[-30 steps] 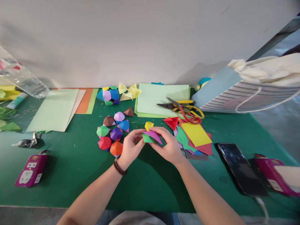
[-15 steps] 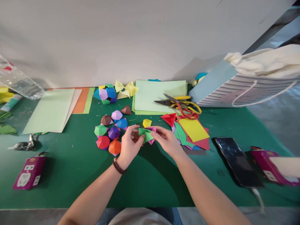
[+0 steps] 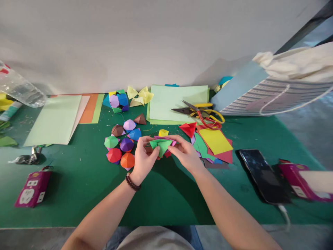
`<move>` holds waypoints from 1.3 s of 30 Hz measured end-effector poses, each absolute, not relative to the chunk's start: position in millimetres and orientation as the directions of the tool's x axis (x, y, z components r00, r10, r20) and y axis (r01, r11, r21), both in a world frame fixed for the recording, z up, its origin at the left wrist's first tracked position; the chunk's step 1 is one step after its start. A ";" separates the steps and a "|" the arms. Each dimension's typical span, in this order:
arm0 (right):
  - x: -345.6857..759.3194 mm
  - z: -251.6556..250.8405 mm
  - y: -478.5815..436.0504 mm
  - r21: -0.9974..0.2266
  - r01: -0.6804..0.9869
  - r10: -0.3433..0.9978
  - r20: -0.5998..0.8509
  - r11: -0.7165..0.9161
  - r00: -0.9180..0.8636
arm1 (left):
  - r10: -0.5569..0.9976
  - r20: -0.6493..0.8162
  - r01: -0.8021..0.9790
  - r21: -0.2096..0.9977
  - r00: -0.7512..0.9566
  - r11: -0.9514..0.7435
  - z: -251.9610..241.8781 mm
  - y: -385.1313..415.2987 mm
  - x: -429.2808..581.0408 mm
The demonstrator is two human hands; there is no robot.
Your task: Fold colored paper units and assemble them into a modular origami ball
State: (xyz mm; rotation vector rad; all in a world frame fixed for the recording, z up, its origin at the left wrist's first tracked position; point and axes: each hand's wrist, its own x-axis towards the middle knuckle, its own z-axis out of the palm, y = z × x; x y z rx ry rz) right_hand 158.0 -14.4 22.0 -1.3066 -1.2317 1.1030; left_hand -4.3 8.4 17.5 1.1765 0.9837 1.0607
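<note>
You held the green and pink folded paper piece [image 3: 159, 144] in both hands, just right of the cluster of coloured paper shapes [image 3: 122, 144] on the desk [image 3: 78, 173]. Your left hand [image 3: 143, 159] pinched its left edge, fingers closed on the paper. Your right hand [image 3: 186, 156] gripped its right side, fingers narrow around the fold. A small yellow piece [image 3: 163, 132] lay just right of the cluster, the scissors [image 3: 205, 114] farther right, and the phone [image 3: 261, 175] well right.
</note>
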 end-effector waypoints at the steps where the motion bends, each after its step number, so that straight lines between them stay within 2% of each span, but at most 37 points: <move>1: 157.0 21.5 -14.9 -0.992 0.128 0.997 0.031 0.021 0.077 | 0.977 -0.036 -0.089 0.994 0.208 0.056 16.8 8.1 -4.2; 6: 151.4 20.4 -17.2 -0.969 0.238 0.987 0.101 0.069 0.125 | 0.975 0.107 0.084 0.989 0.196 -0.126 13.0 6.6 -3.9; 9: 150.1 18.3 -16.3 -0.982 0.184 0.982 0.076 0.043 0.174 | 0.952 0.181 0.157 0.962 0.247 -0.224 15.4 7.3 -4.8; 11: 150.2 16.7 -14.8 -0.993 0.120 0.975 0.035 0.009 0.218 | 0.942 0.179 0.153 0.961 0.285 -0.228 17.7 7.8 -5.5; 17: 151.9 16.3 -10.7 -0.997 0.081 0.955 0.024 0.000 0.295 | 0.918 0.124 -0.079 0.992 0.376 -0.102 15.0 5.5 -3.0; 22: 154.7 21.4 -11.1 -0.977 0.208 0.937 0.037 -0.039 0.347 | 0.940 0.123 -0.237 0.970 0.317 -0.046 13.8 5.5 -0.2; 28: 164.5 27.3 -11.0 -0.975 0.211 0.913 0.028 -0.064 0.407 | 0.956 -0.076 -0.303 0.939 0.283 0.165 13.7 13.1 -2.8; 30: 170.4 29.4 -12.2 -0.966 0.259 0.911 0.098 -0.010 0.400 | 0.952 -0.135 -0.323 0.919 0.275 0.224 13.4 15.2 -3.9; 34: 177.9 35.9 -17.0 -0.880 0.413 0.900 0.357 0.234 0.250 | 0.928 -0.228 -0.279 0.908 0.295 0.312 14.1 16.7 -4.6; 39: 173.3 39.3 -19.6 -0.725 0.594 0.881 0.469 0.348 0.056 | 0.901 -0.249 -0.177 0.929 0.354 0.326 12.5 15.5 -3.3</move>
